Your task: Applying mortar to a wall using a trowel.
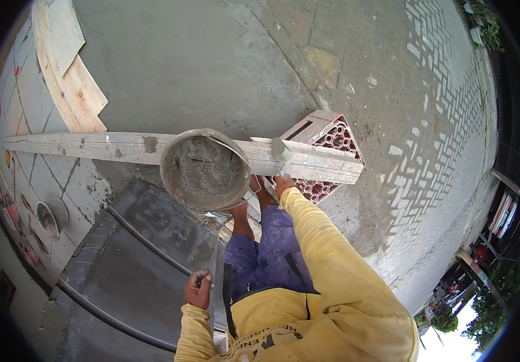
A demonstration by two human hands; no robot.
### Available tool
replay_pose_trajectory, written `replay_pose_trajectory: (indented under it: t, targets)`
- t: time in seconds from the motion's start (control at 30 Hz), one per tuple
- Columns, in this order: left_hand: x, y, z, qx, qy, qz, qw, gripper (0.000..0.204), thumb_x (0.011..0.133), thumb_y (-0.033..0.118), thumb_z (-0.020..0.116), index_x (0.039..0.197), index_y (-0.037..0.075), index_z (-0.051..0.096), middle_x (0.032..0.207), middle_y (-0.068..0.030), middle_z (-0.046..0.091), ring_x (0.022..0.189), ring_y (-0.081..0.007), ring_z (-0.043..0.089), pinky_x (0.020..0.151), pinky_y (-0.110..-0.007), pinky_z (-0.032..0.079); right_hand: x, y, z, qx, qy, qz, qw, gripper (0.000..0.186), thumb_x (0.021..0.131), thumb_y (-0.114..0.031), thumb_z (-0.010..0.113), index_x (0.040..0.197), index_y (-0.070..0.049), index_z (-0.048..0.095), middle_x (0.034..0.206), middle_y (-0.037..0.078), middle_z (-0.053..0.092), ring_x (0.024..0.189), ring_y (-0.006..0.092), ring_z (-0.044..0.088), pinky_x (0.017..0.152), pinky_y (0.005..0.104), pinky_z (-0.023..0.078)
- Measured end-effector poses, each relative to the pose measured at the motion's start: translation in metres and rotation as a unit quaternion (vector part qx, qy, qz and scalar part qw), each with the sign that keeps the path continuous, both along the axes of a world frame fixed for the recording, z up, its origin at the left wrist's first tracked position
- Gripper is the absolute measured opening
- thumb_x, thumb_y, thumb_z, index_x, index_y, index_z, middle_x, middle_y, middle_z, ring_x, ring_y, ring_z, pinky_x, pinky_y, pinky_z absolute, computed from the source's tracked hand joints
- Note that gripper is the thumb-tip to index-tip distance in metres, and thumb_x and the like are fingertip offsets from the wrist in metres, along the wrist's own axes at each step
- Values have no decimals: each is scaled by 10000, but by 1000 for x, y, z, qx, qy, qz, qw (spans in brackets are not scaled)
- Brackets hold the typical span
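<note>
The right hand (284, 183) is closed around the handle of a trowel (282, 151), and the grey blade points to twelve o'clock from the fingers. The blade is seen over the plank (130, 148); whether it touches the wood, I cannot tell.

At nine o'clock from the right hand, just beside it, is the bucket (170, 184). It is wide and round, its rim is dirty, and inside it there is grey mortar (205, 169) with a rough surface. The bucket covers the middle of the plank from view; what carries its weight, I cannot tell.

The left hand (198, 290) is at six o'clock from the bucket, well apart from it. Its fingers are curled narrowly; whether they hold something, I cannot tell. It is near a dark bar (151, 244), which lies along a dark, smooth slab (127, 271) at seven o'clock from the bucket.

At two o'clock from the right hand, a pinkish crate (311, 125) is under the end of the plank. The legs, in purple shorts (275, 241), are at six o'clock from the trowel. From the bucket, boards (61, 78) lie at ten o'clock, a pale pail (59, 212) is between eight and nine, and smooth grey cement (175, 60) spreads at twelve.
</note>
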State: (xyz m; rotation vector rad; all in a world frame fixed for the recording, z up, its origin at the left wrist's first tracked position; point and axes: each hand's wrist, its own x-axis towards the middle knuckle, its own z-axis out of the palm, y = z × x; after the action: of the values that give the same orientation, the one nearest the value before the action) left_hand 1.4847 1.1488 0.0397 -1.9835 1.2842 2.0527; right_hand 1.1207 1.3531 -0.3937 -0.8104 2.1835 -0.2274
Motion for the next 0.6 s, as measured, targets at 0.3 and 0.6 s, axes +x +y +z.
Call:
replay_pose_trajectory:
  t: [0.3, 0.6]
  targets:
    - [47, 31, 29, -3, -87, 104, 991, 204, 936, 167, 675, 1069, 15, 642, 1000, -43, 673, 910, -114, 611, 823, -268, 488, 4, -56, 258, 77, -44, -196, 977, 470, 919, -429, 601, 1203, -61, 528, 990, 282, 660, 947, 473, 632, 798, 510, 495]
    - [40, 57, 16, 56, -99, 107, 988, 199, 933, 166, 673, 1066, 20, 642, 984, -29, 661, 899, -110, 602, 830, -264, 480, -142, -259, 245, 289, 88, 209, 930, 379, 948, -197, 531, 1316, -114, 555, 1339, 168, 565, 1204, 363, 588, 998, 446, 499]
